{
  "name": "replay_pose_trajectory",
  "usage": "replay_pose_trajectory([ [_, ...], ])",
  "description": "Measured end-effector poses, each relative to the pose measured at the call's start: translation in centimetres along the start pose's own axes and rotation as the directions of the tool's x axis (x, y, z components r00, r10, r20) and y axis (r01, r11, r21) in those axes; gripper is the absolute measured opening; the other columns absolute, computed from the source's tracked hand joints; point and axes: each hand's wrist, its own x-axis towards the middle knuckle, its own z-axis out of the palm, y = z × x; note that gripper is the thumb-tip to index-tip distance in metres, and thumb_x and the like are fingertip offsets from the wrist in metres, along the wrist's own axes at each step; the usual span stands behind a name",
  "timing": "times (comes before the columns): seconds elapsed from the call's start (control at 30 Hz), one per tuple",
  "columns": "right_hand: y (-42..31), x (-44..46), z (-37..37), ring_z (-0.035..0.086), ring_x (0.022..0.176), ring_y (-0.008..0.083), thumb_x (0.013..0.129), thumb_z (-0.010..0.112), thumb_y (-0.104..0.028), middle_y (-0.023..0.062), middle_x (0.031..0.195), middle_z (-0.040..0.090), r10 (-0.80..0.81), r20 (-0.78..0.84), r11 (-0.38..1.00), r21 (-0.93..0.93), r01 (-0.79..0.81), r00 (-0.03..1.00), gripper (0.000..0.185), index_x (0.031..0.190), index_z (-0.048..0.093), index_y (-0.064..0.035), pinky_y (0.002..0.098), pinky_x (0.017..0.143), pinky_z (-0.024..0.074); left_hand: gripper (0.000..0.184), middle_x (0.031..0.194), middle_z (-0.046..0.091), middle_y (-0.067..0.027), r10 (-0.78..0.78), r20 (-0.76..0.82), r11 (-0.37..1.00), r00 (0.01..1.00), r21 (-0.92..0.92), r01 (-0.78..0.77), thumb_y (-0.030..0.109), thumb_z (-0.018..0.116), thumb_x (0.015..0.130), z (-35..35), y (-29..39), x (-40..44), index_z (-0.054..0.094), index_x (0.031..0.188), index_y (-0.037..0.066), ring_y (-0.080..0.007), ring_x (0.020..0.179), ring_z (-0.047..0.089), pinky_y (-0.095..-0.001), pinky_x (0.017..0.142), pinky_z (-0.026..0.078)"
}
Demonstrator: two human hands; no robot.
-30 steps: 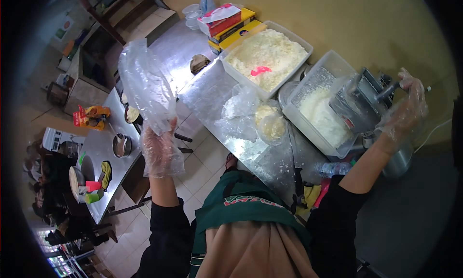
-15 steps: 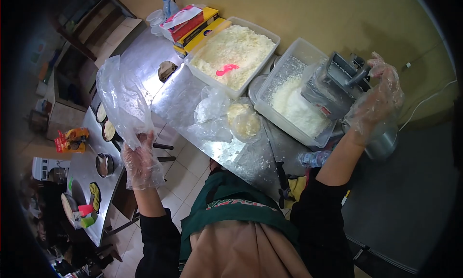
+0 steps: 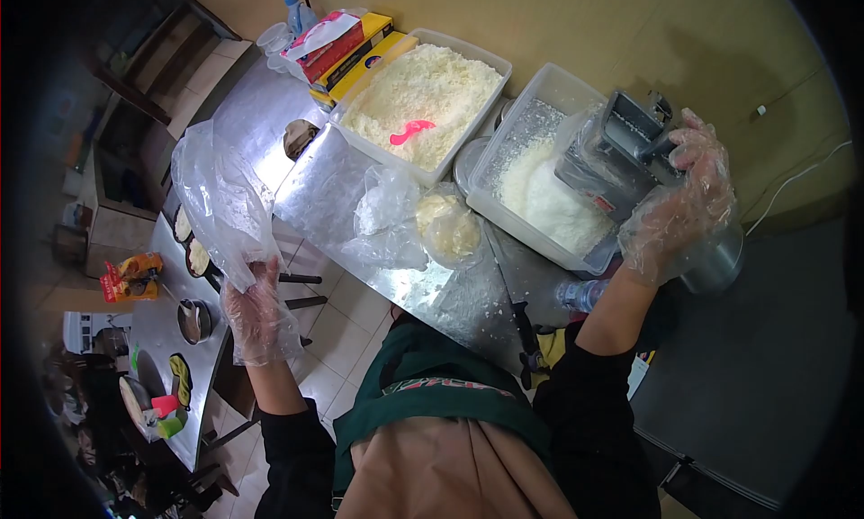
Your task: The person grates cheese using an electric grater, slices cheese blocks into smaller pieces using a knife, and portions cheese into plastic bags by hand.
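My left hand (image 3: 254, 307), in a clear plastic glove, is closed on a clear plastic bag (image 3: 220, 190) hanging open-looking to the left of the table. On the other side, my right hand (image 3: 688, 199), also gloved, has its fingers curled at the dark handle (image 3: 661, 150) of a grey grating machine (image 3: 598, 163). Plastic film wraps part of that machine. Its front reaches over a clear bin (image 3: 490, 181) holding a heap of fine white shreds (image 3: 549, 195). Between my hands lie a bag of white stuff (image 3: 382, 213) and a bag with a pale yellow lump (image 3: 447, 226).
A second bin (image 3: 441, 172) holds pale yellow shreds and a pink scoop (image 3: 412, 132). Boxes (image 3: 351, 55) stand behind it. A water bottle (image 3: 580, 294) is by the near edge. Left stands another metal table (image 3: 157, 316) with bowls.
My right hand has come slightly down and left, with the machine's handle lower too. The left hand still holds the bag. The whole view has shifted a little.
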Motion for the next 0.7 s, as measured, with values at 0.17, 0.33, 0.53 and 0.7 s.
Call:
replay_pose_trajectory([
  [0.17, 0.0, -0.7, -0.3, 0.064, 0.101, 0.0358, 0.105, 0.039, -0.036, 0.0156, 0.087, 0.063, -0.084, 0.057, 0.987, -0.131, 0.091, 0.995, 0.046, 0.076, 0.049, -0.0011, 0.0549, 0.104, 0.0419, 0.049, 0.139, 0.051, -0.0186, 0.017, 0.017, 1.000, 1.000, -0.004, -0.017, 0.012, 0.065, 0.094, 0.3, -0.2, -0.1, 0.047, 0.136, -0.004, -0.0342, 0.129, 0.051, -0.0573, 0.107, 0.047],
  [0.33, 0.6, -1.4, -0.1, 0.064, 0.102, 0.0376, 0.105, 0.037, -0.042, 0.0154, 0.088, 0.063, -0.142, 0.082, 0.978, -0.143, 0.153, 0.986, 0.050, 0.078, 0.050, -0.0017, 0.0561, 0.106, 0.0399, 0.046, 0.135, 0.055, -0.0183, 0.027, -0.047, 0.998, 0.999, 0.049, -0.024, 0.013, 0.065, 0.094, 0.1, -0.1, 0.0, 0.049, 0.133, -0.004, -0.0334, 0.123, 0.055, -0.0562, 0.106, 0.048],
  [0.53, 0.2, -1.8, 0.0, 0.066, 0.099, 0.0353, 0.101, 0.037, -0.034, 0.0115, 0.079, 0.063, -0.038, -0.001, 0.983, -0.180, 0.037, 0.999, 0.045, 0.070, 0.053, -0.0048, 0.0597, 0.112, 0.0293, 0.034, 0.123, 0.065, -0.0167, -0.003, 0.052, 0.998, 0.999, 0.061, 0.000, 0.012, 0.057, 0.098, 1.0, -0.3, -0.2, 0.055, 0.128, -0.004, -0.0300, 0.120, 0.059, -0.0550, 0.108, 0.046],
  [0.7, 1.0, -2.1, -0.5, 0.066, 0.098, 0.0371, 0.100, 0.035, -0.030, 0.0124, 0.078, 0.062, -0.085, 0.047, 0.982, -0.165, 0.091, 0.995, 0.042, 0.070, 0.052, -0.0050, 0.0621, 0.112, 0.0276, 0.038, 0.131, 0.059, -0.0180, 0.027, -0.003, 0.994, 1.000, 0.103, -0.027, 0.015, 0.056, 0.099, 0.3, -0.5, -0.1, 0.052, 0.131, -0.004, -0.0320, 0.126, 0.055, -0.0544, 0.107, 0.048],
])
